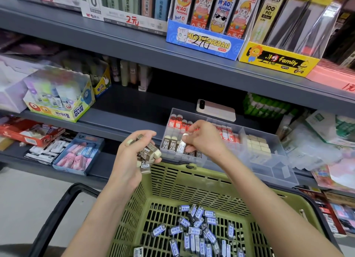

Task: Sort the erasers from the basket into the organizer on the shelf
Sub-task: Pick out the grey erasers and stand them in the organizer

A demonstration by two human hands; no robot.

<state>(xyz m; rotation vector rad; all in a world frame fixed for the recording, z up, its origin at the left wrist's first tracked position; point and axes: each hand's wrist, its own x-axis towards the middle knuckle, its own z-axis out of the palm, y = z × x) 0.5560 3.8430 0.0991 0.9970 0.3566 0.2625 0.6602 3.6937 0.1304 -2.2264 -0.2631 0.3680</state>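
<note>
My left hand [132,151] clutches a bunch of brown-sleeved 2B erasers [147,154] above the far rim of the green basket [172,181]. My right hand [203,139] pinches one brown 2B eraser [181,145] upright over the front left compartment of the clear organizer [269,166], where a few brown 2B erasers [170,144] stand. Red-sleeved erasers [177,122] fill the back compartments and plain cream erasers [257,146] sit in a right one. Several blue-sleeved erasers [196,229] lie on the basket floor.
The organizer sits on the grey shelf [115,122] beside a pink phone [216,109]. A glue-stick box [57,99] stands on the left. A tray of pink and blue erasers [78,154] lies on the lower shelf. The basket's black handle [63,206] hangs left.
</note>
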